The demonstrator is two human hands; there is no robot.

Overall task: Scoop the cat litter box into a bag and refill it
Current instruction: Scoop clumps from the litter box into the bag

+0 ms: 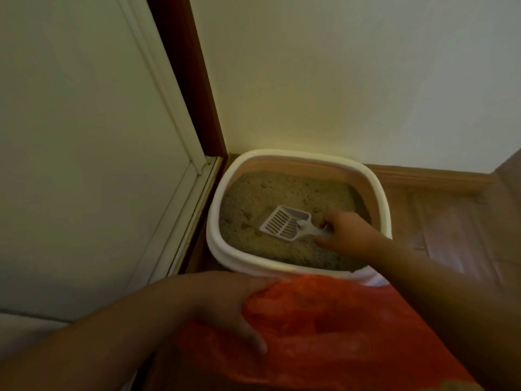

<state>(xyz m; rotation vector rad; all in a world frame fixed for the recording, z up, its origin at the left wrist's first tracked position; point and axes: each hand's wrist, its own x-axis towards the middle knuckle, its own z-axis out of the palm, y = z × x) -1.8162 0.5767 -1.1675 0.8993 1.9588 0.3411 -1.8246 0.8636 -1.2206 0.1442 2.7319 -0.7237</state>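
While we look down into a corner, a cream litter box [377,190] sits on wooden flooring [439,221], filled with tan litter [270,193] pocked by small clumps. Our right hand [349,232] curls around the handle of a white slotted scoop [284,224] lying on the litter, its long axis running right to left, its blade pointing left. Our left hand [225,306] grips the edge of an orange plastic bag [324,334] just in front of the box. Pale walls [338,80] and a dark wooden door frame [194,80] stand behind.
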